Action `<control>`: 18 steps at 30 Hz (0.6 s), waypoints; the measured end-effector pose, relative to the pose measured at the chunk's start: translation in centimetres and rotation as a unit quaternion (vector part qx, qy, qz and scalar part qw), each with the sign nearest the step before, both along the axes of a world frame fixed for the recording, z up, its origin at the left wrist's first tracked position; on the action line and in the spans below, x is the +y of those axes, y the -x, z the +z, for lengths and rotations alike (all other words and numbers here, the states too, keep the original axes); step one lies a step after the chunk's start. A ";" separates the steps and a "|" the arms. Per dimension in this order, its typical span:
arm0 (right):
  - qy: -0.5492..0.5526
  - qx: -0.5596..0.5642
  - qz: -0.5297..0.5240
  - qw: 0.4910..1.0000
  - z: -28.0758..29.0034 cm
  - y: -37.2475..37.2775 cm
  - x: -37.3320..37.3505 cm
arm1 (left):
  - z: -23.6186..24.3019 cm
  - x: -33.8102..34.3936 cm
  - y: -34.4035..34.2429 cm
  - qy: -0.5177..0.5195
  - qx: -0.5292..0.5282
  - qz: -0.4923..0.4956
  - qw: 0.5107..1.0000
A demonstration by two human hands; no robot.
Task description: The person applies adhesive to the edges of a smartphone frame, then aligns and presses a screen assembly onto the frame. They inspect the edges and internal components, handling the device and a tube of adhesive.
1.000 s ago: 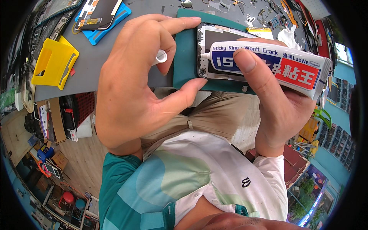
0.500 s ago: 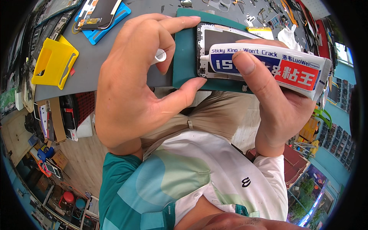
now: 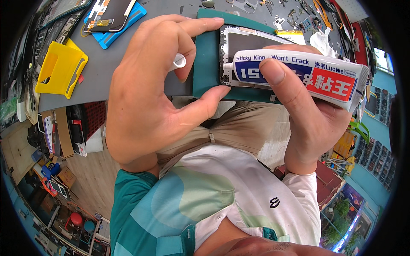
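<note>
A phone frame [image 3: 227,47] with a black rim and a dark inner panel lies on a green mat [image 3: 205,55]. My left hand [image 3: 139,89] rests at its left end, index fingertip near the far corner and thumb tip near the close corner. Tucked in that hand's curled fingers is a small white cap [image 3: 180,61], its hollow end showing. My right hand [image 3: 309,113] grips a white, blue and red glue tube [image 3: 331,81], thumb pressed on top. The tube's narrow nozzle points left, over the frame's near left part. Tube and hand cover much of the frame.
A yellow plastic holder [image 3: 60,70] and a blue tray [image 3: 113,36] with a phone screen [image 3: 109,17] lie to the left. Small metal parts, a yellow-topped piece [image 3: 290,36] and crumpled white tissue [image 3: 321,40] lie at the far right. The table's near edge borders my lap.
The glue tube has shifted a tiny bit to the right with its nozzle. My left hand, the cap and the phone frame look almost unmoved.
</note>
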State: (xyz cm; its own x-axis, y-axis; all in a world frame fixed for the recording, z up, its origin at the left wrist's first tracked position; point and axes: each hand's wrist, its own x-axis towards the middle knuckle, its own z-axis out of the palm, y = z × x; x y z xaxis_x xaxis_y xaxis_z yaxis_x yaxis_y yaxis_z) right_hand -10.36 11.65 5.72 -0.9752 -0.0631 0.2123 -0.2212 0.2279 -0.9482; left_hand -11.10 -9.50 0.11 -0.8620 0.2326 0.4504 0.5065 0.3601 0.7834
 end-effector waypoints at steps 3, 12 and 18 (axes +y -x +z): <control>0.006 -0.006 -0.008 1.000 0.0 -0.1 -0.2 | 0.1 0.0 0.0 0.003 0.000 -0.003 1.000; 0.006 -0.021 -0.002 1.000 0.1 -0.1 -0.1 | 0.1 0.0 -0.1 -0.007 -0.013 0.000 1.000; -0.016 -0.021 -0.013 1.000 0.3 -0.2 -0.2 | 0.3 0.0 -0.1 -0.005 -0.029 0.005 1.000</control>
State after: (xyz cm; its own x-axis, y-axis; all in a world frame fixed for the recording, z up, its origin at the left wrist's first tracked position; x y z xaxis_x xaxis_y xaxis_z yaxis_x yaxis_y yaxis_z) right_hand -10.18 11.47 6.03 -0.9846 -0.0440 0.1691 -0.1747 0.2629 -0.9489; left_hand -10.98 -9.48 0.45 -0.8889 0.2186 0.4025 0.4568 0.3570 0.8148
